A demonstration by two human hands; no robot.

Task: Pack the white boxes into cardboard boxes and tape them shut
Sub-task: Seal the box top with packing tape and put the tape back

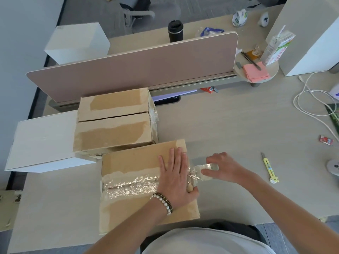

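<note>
Bare desk (pixel 238 125) beyond box edge (pixel 190 162)

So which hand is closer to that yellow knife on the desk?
The right. The right hand holds the tape roll just off the box's end, with the knife further to its right. The left hand lies flat on the box, farther away.

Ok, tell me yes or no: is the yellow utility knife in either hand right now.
No. The yellow utility knife lies on the desk, right of the right hand, which pinches the clear tape.
</note>
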